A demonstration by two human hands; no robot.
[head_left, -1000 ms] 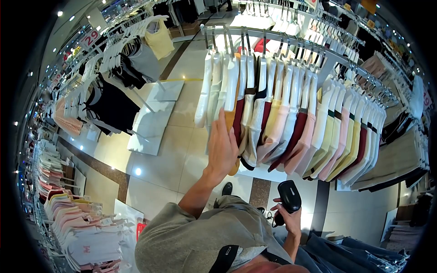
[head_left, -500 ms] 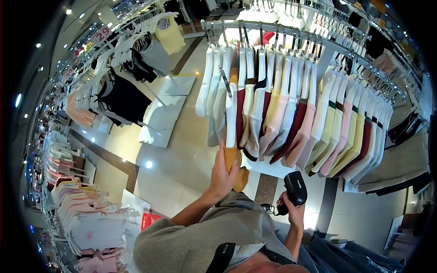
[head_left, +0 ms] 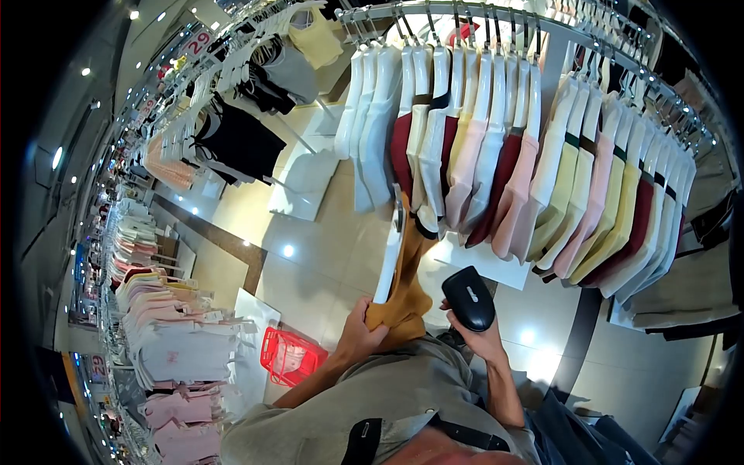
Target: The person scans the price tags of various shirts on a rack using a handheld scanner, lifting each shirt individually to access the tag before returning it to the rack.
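My left hand (head_left: pixel 361 332) is closed on the lower part of a mustard-coloured garment (head_left: pixel 404 301), close to my body. The garment hangs on a white hanger (head_left: pixel 387 267) whose metal hook points up and away from me. In my right hand (head_left: pixel 488 339) is a black handheld barcode scanner (head_left: pixel 470 298), its rounded head pointing upward, just right of the garment. Fingers wrap its handle, which is mostly hidden. Ahead of both hands, a row of knit tops on hangers (head_left: pixel 473 163) in white, maroon, cream and pink hangs from a metal rail (head_left: pixel 457 9).
A red shopping basket (head_left: pixel 293 356) stands on the floor at left. Black tops (head_left: pixel 240 143) hang on a rack farther left, and pale shirts (head_left: pixel 182 353) at lower left. White platform panels (head_left: pixel 308 178) lie on the tiled floor. More tops (head_left: pixel 620 201) continue rightward.
The mustard garment and its hanger have come down from beside the rail toward my body, away from the other tops. The scanner has moved left and up, nearer the garment.
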